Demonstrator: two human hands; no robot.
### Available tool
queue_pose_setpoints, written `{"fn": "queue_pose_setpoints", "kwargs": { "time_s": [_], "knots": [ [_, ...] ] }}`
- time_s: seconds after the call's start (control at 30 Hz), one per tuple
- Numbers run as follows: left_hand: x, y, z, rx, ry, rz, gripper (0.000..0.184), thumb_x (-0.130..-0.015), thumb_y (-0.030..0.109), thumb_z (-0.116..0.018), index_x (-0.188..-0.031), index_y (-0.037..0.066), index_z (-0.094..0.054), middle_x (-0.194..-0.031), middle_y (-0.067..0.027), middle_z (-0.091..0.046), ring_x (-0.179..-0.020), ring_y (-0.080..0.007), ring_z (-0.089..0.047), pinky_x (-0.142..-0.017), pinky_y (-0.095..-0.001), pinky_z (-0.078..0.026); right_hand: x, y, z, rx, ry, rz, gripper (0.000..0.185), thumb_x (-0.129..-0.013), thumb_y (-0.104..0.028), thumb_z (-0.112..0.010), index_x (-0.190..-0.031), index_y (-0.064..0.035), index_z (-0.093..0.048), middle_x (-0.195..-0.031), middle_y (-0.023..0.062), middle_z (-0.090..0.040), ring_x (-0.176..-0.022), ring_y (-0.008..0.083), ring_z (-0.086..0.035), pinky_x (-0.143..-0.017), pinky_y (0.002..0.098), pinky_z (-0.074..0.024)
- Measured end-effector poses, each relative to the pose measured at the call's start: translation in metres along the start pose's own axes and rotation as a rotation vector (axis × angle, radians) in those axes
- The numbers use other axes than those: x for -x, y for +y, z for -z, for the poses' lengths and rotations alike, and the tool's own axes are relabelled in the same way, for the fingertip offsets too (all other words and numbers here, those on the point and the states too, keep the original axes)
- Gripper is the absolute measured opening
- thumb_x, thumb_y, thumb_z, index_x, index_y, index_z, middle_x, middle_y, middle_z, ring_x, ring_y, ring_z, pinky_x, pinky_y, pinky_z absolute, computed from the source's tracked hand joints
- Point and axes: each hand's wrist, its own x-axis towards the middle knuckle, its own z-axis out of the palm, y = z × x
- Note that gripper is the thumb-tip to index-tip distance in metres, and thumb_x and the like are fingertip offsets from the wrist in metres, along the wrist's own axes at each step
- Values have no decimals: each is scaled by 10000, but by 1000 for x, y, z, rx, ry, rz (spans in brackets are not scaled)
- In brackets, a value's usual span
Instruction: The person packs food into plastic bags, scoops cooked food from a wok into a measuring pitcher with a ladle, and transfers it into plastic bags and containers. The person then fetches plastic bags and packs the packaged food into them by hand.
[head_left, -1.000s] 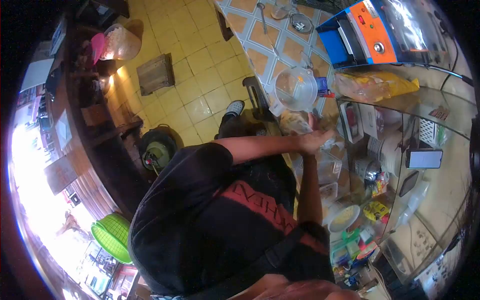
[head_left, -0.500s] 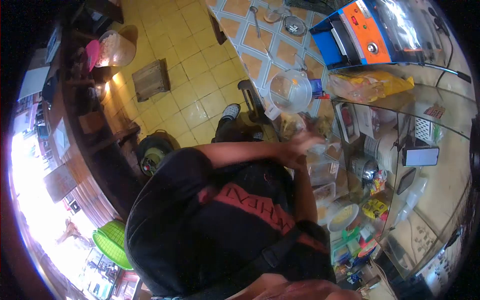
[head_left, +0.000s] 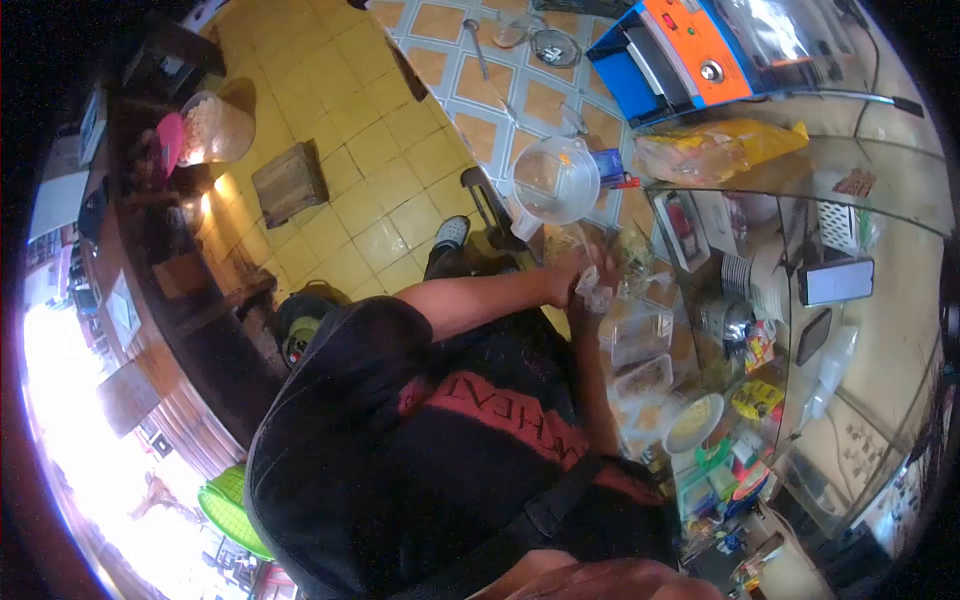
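My hands meet in front of my chest, beside the tiled table. My left hand is closed, with its fingers at a crumpled piece of clear plastic. Close against it and partly behind the plastic is my right hand; its fingers are mostly hidden. Just past the hands, a filled clear bag lies on the table. Clear plastic containers stand near my right forearm. A large translucent measuring jug is beyond my left hand.
An orange and blue machine stands at the far right, with a yellow bag near it. A glass case holds stacked goods, and a phone lies there. A bowl is at lower right; a wooden stool is on the floor.
The view has shifted slightly. My hands have drawn a little back to the left, and the crumpled clear plastic at them now shows more plainly.
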Motion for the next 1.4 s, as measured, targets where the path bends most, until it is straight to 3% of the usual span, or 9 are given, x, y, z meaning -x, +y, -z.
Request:
{"fn": "queue_pose_setpoints", "kwargs": {
  "time_s": [0.07, 0.4, 0.57, 0.77, 0.83, 0.97, 1.03, 1.17, 1.4],
  "knots": [
    [-7, 28, 7, 1054, 266, 1041, 344, -724, 350, -658, -911, 75, -573, -856, -83, -579, -844, -212, -569, -723, -387, -458, 5, -21, 0, -369, 114, -239, 400, -926, -267, -431, -1223, -2, -468, -1256, 140, -490, -1174, 267, -453, -956, 403, -365],
    [33, -33, -16, -98, 152, 187, 375, -814, 464, -562, -823, 90, -531, -762, -68, -552, -686, -181, -536, -602, -327, -437, 44, -13, 11, -813, 147, -412, 622, -891, -321, -527, -1339, 34, -280, -1201, 165, -501, -1110, 225, -488, -920, 336, -413],
    [27, -22, 7, 1187, 56, 1022, 268, -791, 262, -645, -883, 21, -571, -749, -88, -567, -670, -176, -560, -588, -327, -453, 38, -24, 17, -980, 134, -489, 566, -891, -185, -541, -1343, 37, -283, -1147, 130, -527, -1039, 193, -524, -897, 318, -427],
    [-32, 66, 29, 667, 17, 1199, 148, -841, 109, -427, -802, 33, -548, -792, -120, -562, -677, -263, -554, -569, -336, -492, 40, -15, 20, -892, 170, -636, 444, -876, -131, -572, -1264, -20, -387, -1098, 114, -528, -938, 179, -540, -783, 305, -479],
    [-50, 61, 26, 1309, 651, 1881, 155, -842, 142, -435, -814, 44, -553, -847, -139, -558, -681, -297, -538, -534, -353, -453, 30, -32, 31, -622, 333, -668, 333, -905, -229, -514, -1125, 20, -494, -931, 100, -609, -885, 159, -566, -776, 317, -461],
    [-37, 75, 40, 1173, 415, 1799, 149, -854, 202, -453, -756, 103, -505, -657, -47, -463, -562, -211, -450, -493, -320, -345, 66, 28, 18, -750, 58, -1096, 325, -899, -260, -511, -1106, -9, -513, -868, 79, -605, -783, 156, -560, -689, 326, -461],
    [-33, 76, 45, 1197, 310, 1785, 166, -863, 218, -449, -732, 123, -485, -595, -13, -412, -520, -170, -405, -484, -309, -308, 59, 9, 34, -1683, 232, -1356, 269, -894, -272, -504, -1033, -44, -534, -788, 53, -570, -664, 152, -514, -614, 307, -425],
    [-31, 110, 55, 1238, 205, 1715, 202, -878, 217, -442, -695, 133, -454, -526, 34, -303, -439, -120, -288, -462, -295, -286, 83, 11, 31, -2419, 121, -836, 192, -906, -251, -484, -956, -77, -546, -720, 33, -532, -603, 150, -471, -572, 283, -387],
    [-6, 97, 56, -195, -489, 846, 300, -884, 275, -441, -748, 42, -572, -613, -117, -544, -536, -250, -523, -506, -404, -394, 60, -21, 52, -968, 83, -1054, 53, -854, -83, -532, -855, -63, -582, -787, 53, -581, -697, 171, -543, -648, 320, -430]
  ]
}}
